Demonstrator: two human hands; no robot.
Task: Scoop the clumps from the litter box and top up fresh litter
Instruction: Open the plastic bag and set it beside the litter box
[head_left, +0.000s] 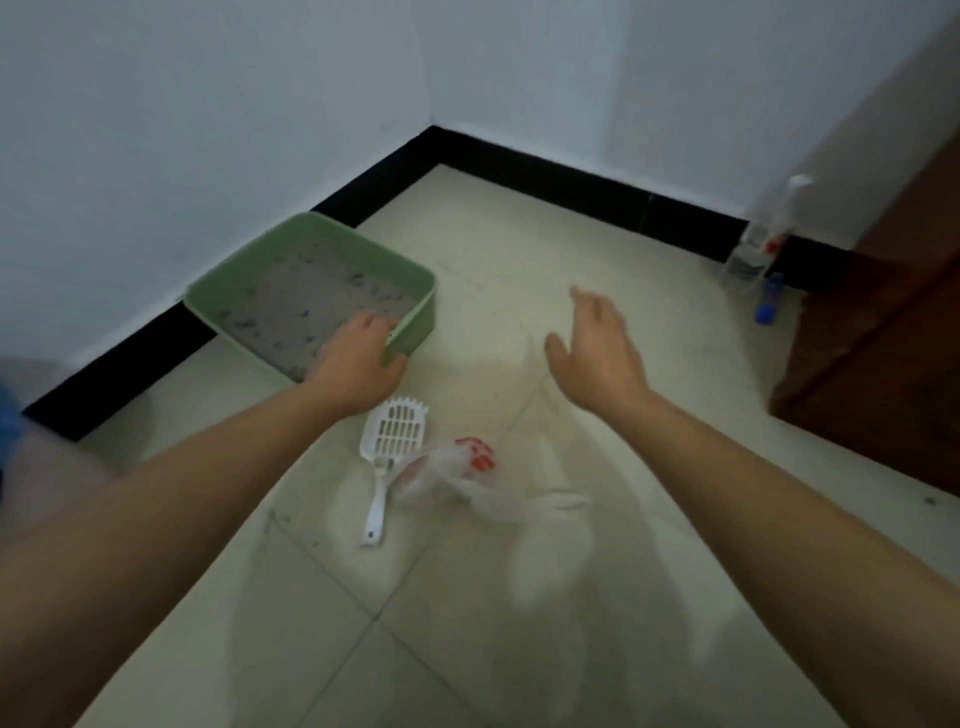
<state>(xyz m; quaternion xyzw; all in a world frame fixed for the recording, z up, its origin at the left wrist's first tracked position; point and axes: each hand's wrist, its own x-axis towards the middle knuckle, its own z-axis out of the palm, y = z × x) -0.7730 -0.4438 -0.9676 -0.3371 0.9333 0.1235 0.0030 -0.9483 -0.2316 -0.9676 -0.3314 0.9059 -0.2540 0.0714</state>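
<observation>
A green litter box (422, 306) holding grey litter with dark clumps sits on the tiled floor near the left wall. My left hand (358, 364) grips its near rim, fingers curled over the edge into the box. My right hand (597, 348) hovers to the right above bare floor, fingers relaxed and holding nothing. A white slotted scoop (389, 452) lies on the floor just below my left hand. A crumpled clear plastic bag (467, 478) with red print lies next to the scoop.
A clear spray bottle (763, 239) and a small blue-capped bottle (769, 299) stand at the back right by the black baseboard (545, 171). A brown wooden door (883, 338) fills the right side. White walls meet in the corner behind.
</observation>
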